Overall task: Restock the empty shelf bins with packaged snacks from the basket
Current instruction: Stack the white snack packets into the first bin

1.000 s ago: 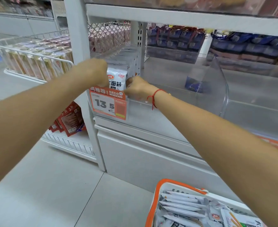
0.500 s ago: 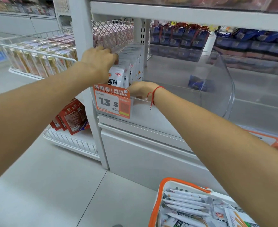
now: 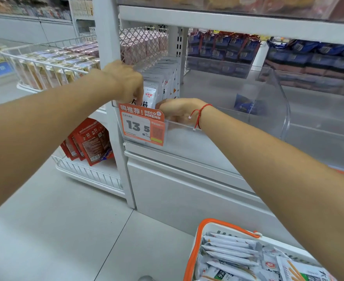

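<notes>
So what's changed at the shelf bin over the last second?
The left hand went up from the front of the white packets to their top, then came back down onto the front one. The right hand stayed at the bin's front edge beside the price tag. The basket of packets stayed as it was.

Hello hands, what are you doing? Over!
Left hand touching front white packet. Right hand at clear bin front, grip hidden. Basket still stocked. Nothing blocking.
</notes>
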